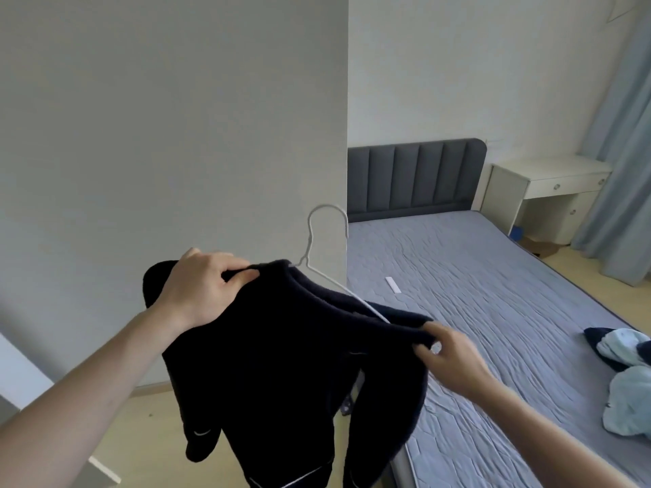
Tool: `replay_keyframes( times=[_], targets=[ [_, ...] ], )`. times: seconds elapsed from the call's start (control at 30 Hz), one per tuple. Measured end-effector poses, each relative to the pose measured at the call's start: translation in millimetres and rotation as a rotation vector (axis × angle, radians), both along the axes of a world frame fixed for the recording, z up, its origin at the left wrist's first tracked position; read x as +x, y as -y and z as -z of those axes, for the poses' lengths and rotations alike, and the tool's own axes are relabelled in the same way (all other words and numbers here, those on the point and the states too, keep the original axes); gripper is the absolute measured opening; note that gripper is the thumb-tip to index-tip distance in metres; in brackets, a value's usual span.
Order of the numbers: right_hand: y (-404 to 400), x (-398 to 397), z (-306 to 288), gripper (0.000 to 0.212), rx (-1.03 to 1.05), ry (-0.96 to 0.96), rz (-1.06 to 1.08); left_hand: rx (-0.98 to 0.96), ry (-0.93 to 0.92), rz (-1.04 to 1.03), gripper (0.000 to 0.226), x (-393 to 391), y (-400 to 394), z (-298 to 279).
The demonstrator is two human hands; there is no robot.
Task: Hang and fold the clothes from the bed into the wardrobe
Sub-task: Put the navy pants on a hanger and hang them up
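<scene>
Between both hands, dark garment (289, 350) hangs on hanger (326, 241); left hand (204, 287) and right hand (451, 357) each pinch a shoulder.

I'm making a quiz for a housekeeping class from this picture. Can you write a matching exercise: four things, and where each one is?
Things:
1. dark jacket
2. white hanger
3. light blue clothes
4. white strip

Places:
A. piled at the right edge of the bed
B. lying flat mid-mattress
C. gripped at both shoulders by the left hand and right hand
D. hook sticking up from the jacket's collar

Pairs: 1-C, 2-D, 3-A, 4-B
</scene>
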State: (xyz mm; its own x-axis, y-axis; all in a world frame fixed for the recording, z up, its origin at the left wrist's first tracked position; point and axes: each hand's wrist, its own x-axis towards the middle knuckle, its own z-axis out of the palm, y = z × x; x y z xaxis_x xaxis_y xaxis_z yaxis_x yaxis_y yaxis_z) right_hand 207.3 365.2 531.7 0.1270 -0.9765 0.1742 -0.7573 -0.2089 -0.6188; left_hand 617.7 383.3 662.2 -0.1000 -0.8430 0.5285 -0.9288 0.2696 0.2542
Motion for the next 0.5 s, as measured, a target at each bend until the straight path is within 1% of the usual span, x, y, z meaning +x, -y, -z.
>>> replay_keyframes(
  times=[0.03, 0.13, 0.2, 0.27, 0.37, 0.4, 0.47, 0.5],
  targets=[
    [5.1, -4.5, -5.8, 0.005, -0.011, 0.025, -0.003, 0.003, 0.028, 0.008, 0.016, 1.2, -1.0, 4.8],
    [18.5, 0.1, -27.5, 0.027, -0.027, 0.161, 0.015, 0.018, 0.073, -0.013, 0.016, 2.0, 0.3, 17.1],
    [23.6, 13.0, -50.0, 0.034, -0.034, 0.317, 0.02, 0.029, 0.114, -0.044, 0.017, 1.6, 1.3, 23.8],
    [25.1, 30.0, -76.3, 0.037, -0.054, 0.457, -0.019, 0.078, 0.156, -0.073, 0.021, -2.3, 0.7, 29.7],
    [19.0, 61.9, -116.4, 0.039, -0.099, 0.527, -0.151, 0.179, 0.198, -0.15, 0.031, -19.9, 0.3, 36.9],
    [14.6, 73.3, -127.6, 0.039, -0.114, 0.535, -0.217, 0.211, 0.158, -0.185, 0.033, -26.0, 1.2, 37.9],
    [2.9, 94.0, -143.2, 0.037, -0.12, 0.542, -0.389, 0.27, 0.021, -0.249, 0.036, -37.1, 3.5, 38.5],
    [-3.2, 102.1, -146.2, 0.036, -0.113, 0.51, -0.485, 0.287, -0.04, -0.269, 0.037, -41.6, 4.6, 38.0]
  ],
)
